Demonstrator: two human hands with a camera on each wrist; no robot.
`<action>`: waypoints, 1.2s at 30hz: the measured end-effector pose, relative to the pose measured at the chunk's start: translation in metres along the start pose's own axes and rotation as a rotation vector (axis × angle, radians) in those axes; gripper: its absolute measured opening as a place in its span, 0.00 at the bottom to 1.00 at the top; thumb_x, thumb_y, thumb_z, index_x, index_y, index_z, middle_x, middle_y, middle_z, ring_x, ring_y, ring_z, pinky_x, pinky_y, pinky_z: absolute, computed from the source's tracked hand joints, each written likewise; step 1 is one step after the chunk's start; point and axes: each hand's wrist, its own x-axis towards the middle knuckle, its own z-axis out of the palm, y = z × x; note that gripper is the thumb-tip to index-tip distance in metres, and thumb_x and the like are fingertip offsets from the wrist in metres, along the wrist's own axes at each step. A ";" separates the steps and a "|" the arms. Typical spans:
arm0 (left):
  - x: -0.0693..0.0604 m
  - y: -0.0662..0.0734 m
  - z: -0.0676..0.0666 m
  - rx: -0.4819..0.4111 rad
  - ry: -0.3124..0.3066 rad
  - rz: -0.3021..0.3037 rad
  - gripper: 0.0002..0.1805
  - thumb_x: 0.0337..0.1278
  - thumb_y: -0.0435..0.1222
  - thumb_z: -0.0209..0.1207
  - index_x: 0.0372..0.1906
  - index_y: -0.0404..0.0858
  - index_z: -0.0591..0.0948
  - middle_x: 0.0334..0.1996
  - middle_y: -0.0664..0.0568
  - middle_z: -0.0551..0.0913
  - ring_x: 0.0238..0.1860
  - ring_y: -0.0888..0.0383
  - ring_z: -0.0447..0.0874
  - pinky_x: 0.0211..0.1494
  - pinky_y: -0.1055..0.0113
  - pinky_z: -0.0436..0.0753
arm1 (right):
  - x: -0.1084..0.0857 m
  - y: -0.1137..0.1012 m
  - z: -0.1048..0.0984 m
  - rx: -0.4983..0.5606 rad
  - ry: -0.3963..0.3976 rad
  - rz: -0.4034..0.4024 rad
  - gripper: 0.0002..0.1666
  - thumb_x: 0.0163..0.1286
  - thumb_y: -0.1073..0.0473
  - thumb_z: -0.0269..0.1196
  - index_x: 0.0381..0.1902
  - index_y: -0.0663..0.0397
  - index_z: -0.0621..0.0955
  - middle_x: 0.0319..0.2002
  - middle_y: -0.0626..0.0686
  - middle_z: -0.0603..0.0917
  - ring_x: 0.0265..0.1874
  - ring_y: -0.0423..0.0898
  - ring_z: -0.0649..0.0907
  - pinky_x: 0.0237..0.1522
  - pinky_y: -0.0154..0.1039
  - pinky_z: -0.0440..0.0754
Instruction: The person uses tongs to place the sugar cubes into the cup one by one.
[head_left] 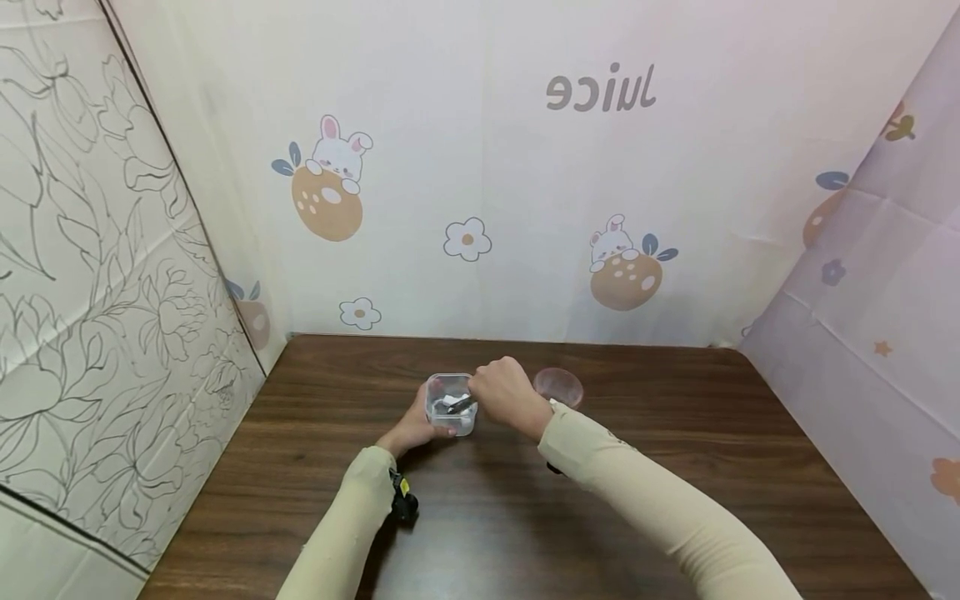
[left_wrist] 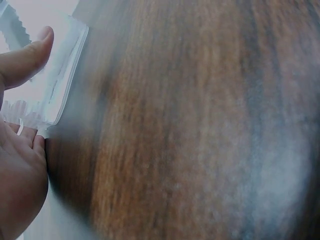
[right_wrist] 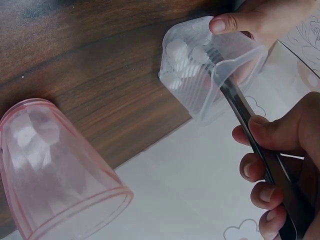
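Observation:
A clear square plastic container (head_left: 444, 423) stands on the table, and my left hand (head_left: 411, 427) grips its left side. The left thumb (left_wrist: 27, 60) lies along the near wall. My right hand (head_left: 510, 393) holds dark metal tongs (right_wrist: 239, 104), its fingers curled around the handle. The tongs' serrated tip reaches down inside the container. Several white rounded pieces (right_wrist: 177, 51) lie there near the tip; whether the tongs pinch one, I cannot tell.
A translucent pink cup (right_wrist: 60, 165) stands upright to the right of the container, just beyond my right wrist. The dark wooden table (head_left: 315, 400) runs back to a patterned cloth wall (head_left: 420, 167). Cloth also hangs on both sides.

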 end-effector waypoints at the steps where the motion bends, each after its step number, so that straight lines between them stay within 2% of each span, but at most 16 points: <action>1: 0.000 0.000 0.000 0.005 0.002 0.000 0.60 0.29 0.20 0.71 0.71 0.31 0.48 0.69 0.33 0.57 0.67 0.39 0.56 0.69 0.49 0.51 | 0.000 0.001 -0.001 0.001 0.002 0.001 0.16 0.47 0.64 0.65 0.09 0.45 0.72 0.10 0.44 0.70 0.12 0.38 0.58 0.12 0.36 0.67; 8: -0.001 0.005 0.001 0.009 0.004 -0.007 0.59 0.30 0.19 0.71 0.71 0.29 0.48 0.68 0.31 0.57 0.67 0.38 0.55 0.69 0.47 0.50 | -0.003 0.009 -0.007 0.028 -0.009 0.022 0.16 0.51 0.66 0.63 0.10 0.45 0.72 0.10 0.43 0.70 0.12 0.39 0.57 0.11 0.35 0.63; 12: -0.009 0.024 0.000 -0.001 -0.019 0.000 0.56 0.31 0.18 0.69 0.69 0.24 0.48 0.68 0.28 0.56 0.67 0.35 0.54 0.69 0.46 0.50 | -0.004 0.014 -0.011 0.042 -0.008 0.027 0.16 0.51 0.66 0.62 0.10 0.46 0.71 0.09 0.43 0.66 0.13 0.40 0.55 0.12 0.35 0.57; 15: -0.014 0.034 0.001 0.000 -0.022 0.021 0.55 0.31 0.17 0.68 0.68 0.22 0.48 0.67 0.26 0.56 0.66 0.33 0.54 0.69 0.45 0.51 | -0.006 0.019 -0.016 0.056 0.028 0.022 0.19 0.49 0.65 0.62 0.08 0.46 0.68 0.09 0.42 0.61 0.14 0.40 0.54 0.13 0.34 0.54; 19: -0.007 0.018 0.001 0.008 -0.003 0.023 0.57 0.30 0.17 0.69 0.70 0.25 0.48 0.67 0.27 0.56 0.67 0.34 0.54 0.69 0.45 0.50 | -0.011 0.025 -0.024 0.068 0.084 0.015 0.20 0.48 0.66 0.61 0.06 0.45 0.66 0.09 0.42 0.59 0.14 0.40 0.53 0.13 0.33 0.53; 23: -0.001 0.004 0.001 0.028 0.008 -0.001 0.59 0.30 0.19 0.71 0.71 0.30 0.48 0.68 0.31 0.56 0.68 0.38 0.53 0.70 0.47 0.49 | -0.016 0.031 -0.031 0.069 0.097 0.020 0.21 0.49 0.69 0.60 0.06 0.46 0.67 0.08 0.43 0.62 0.14 0.39 0.53 0.13 0.34 0.53; 27: 0.000 0.003 0.001 0.013 0.007 0.009 0.59 0.29 0.19 0.71 0.71 0.30 0.49 0.68 0.31 0.57 0.68 0.38 0.53 0.70 0.48 0.49 | -0.020 0.038 -0.036 0.075 0.063 0.037 0.20 0.49 0.69 0.63 0.07 0.47 0.70 0.09 0.43 0.63 0.14 0.40 0.54 0.12 0.34 0.54; 31: 0.000 0.003 0.001 0.007 0.001 0.017 0.58 0.30 0.19 0.71 0.71 0.30 0.50 0.68 0.31 0.56 0.68 0.38 0.53 0.70 0.48 0.49 | -0.023 0.046 -0.041 0.088 0.002 0.060 0.15 0.44 0.55 0.74 0.11 0.48 0.78 0.10 0.44 0.69 0.13 0.40 0.58 0.11 0.36 0.61; 33: 0.000 0.003 0.001 0.018 -0.001 0.010 0.58 0.30 0.20 0.71 0.71 0.31 0.50 0.68 0.31 0.56 0.69 0.39 0.53 0.70 0.49 0.49 | -0.025 0.050 -0.044 0.099 -0.021 0.069 0.18 0.40 0.48 0.77 0.13 0.49 0.79 0.11 0.44 0.70 0.13 0.40 0.60 0.11 0.36 0.64; 36: -0.002 0.006 0.001 0.023 -0.001 0.002 0.57 0.31 0.20 0.71 0.70 0.30 0.50 0.69 0.31 0.56 0.69 0.38 0.52 0.70 0.48 0.49 | -0.030 0.055 -0.048 0.107 -0.022 0.079 0.19 0.39 0.48 0.77 0.12 0.48 0.77 0.10 0.44 0.67 0.13 0.40 0.59 0.10 0.37 0.64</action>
